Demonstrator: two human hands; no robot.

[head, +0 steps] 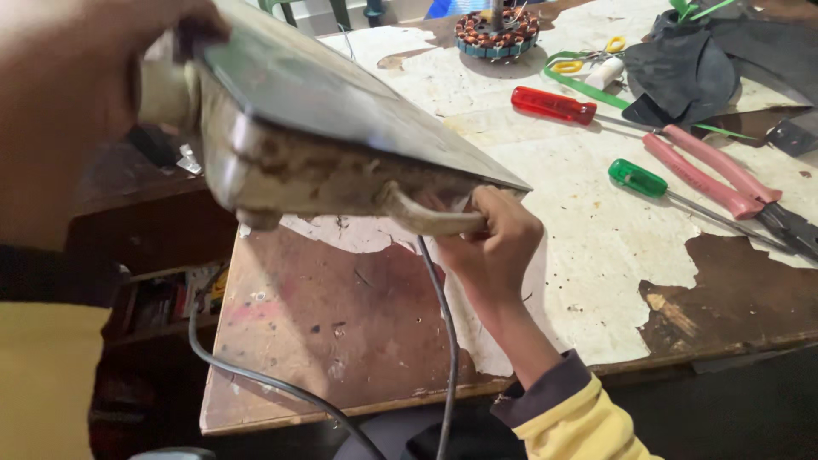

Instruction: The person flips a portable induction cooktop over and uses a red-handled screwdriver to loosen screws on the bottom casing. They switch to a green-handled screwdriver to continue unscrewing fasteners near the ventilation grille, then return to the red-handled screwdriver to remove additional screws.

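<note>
Holding a grimy flat appliance (341, 128) tilted above the worn workbench (341, 341).
Our right hand (494, 243) grips its side handle (426, 220); our left hand (77, 94) clasps the far edge, cord (447, 341) hanging below.

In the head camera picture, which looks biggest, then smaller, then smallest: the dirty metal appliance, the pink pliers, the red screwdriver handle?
1. Metal appliance, though it is nearest the camera.
2. Pink pliers.
3. Red screwdriver handle.
</note>
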